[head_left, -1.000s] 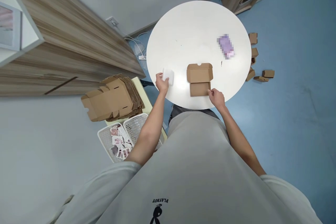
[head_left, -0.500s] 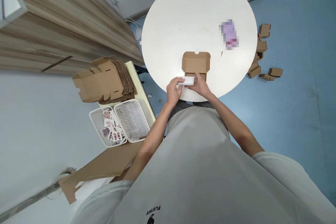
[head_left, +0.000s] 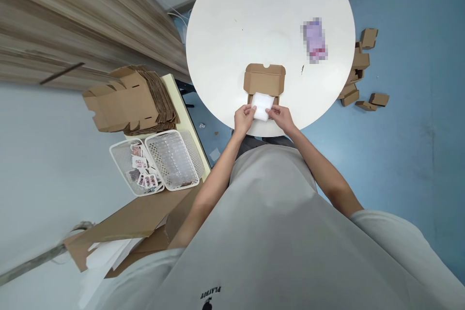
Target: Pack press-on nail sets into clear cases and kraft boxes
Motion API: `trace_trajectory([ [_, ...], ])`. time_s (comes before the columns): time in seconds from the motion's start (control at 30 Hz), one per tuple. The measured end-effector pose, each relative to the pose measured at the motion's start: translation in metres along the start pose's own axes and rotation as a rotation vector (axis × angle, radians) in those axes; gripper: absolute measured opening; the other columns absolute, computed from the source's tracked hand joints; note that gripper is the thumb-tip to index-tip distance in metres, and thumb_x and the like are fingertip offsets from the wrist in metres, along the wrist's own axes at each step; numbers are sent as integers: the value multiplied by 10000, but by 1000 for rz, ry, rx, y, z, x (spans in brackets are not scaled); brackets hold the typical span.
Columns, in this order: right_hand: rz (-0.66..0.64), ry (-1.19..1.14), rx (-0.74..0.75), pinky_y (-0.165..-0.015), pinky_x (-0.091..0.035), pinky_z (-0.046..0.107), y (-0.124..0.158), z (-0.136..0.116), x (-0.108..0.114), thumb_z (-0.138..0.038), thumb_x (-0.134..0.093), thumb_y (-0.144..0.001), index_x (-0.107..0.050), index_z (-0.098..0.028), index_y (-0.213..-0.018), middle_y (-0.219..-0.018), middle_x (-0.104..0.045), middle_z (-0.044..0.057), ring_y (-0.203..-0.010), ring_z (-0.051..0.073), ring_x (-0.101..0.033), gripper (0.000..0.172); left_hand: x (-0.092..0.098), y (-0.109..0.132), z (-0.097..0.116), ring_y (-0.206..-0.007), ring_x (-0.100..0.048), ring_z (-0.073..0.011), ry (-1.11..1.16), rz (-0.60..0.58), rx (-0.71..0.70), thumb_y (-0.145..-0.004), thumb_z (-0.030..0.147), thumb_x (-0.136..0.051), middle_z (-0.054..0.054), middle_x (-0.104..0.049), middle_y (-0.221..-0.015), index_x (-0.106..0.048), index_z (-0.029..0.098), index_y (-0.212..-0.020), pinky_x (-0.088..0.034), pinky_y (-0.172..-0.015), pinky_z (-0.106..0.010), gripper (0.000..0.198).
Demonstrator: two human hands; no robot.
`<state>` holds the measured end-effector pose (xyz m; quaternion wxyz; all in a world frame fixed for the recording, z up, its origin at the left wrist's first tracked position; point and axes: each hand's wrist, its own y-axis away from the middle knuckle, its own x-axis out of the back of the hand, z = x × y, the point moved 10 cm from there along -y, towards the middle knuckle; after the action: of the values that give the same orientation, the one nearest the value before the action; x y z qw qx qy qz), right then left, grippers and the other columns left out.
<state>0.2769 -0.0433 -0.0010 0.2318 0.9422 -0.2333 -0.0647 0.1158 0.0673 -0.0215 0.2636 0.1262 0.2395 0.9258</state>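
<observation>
Between my two hands is a small white packet (head_left: 262, 105) that looks like foam wrap, roughly square and tilted. My left hand (head_left: 243, 119) pinches its left edge, thumb on top. At the lower right edge, my right hand (head_left: 282, 117) grips it between thumb and fingers. Just behind and partly beneath the packet stands an open brown cardboard box (head_left: 264, 80), its lid folded back away from me. The packet and my fingers hide most of the box's inside. What the white wrap holds, if anything, cannot be seen.
The round white table (head_left: 218, 38) bears a blurred purple item (head_left: 314, 40) at right. Small brown boxes (head_left: 361, 61) lie on the floor beyond. To my left are flattened cardboard boxes (head_left: 125, 104), a basket of cards (head_left: 145, 167) and a basket of clear plastic pieces (head_left: 172, 160).
The white packet has turned from a narrow, edge-on strip to its broad face, over the box. My right hand has shifted from beside the box's inside to the packet's edge. The view has shifted slightly.
</observation>
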Motion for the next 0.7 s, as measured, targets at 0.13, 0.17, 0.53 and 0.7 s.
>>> trace_trajectory([
  [0.13,97,196,-51,-810,-616,372,-17,7,16,-705,-760,-899,-735,-212,-826,-791,-727,37,-857,259,-736,499,-11,-23,-4,-1124,-811,-302,-211,15,9,-1005,363,-688,-151,-865,-1145,-815,154,-1130,-638,-1012,-430,274],
  [0.17,119,257,-64,-802,-605,367,-21,7,19,-664,-754,-918,-729,-214,-807,-775,-721,35,-854,261,-732,464,-13,-28,-3,-1144,-804,-299,-264,7,5,-1007,321,-662,-144,-864,-1173,-825,155,-1125,-625,-1032,-422,260],
  [0.53,101,836,-135,-798,-484,346,-45,-1,12,-284,-677,-1032,-673,-230,-721,-778,-706,59,-797,237,-636,316,-18,-37,-1,-1249,-770,-320,-686,32,128,-996,155,-631,-137,-846,-1259,-793,194,-1335,-544,-1099,-404,378],
  [0.7,91,951,-210,-941,-549,397,-53,14,9,-264,-675,-1044,-800,-156,-1018,-1079,-821,166,-1023,318,-739,167,-34,-36,2,-1313,-725,-333,-756,-27,92,-1023,174,-616,-144,-814,-1353,-769,221,-1379,-500,-1160,-427,390],
])
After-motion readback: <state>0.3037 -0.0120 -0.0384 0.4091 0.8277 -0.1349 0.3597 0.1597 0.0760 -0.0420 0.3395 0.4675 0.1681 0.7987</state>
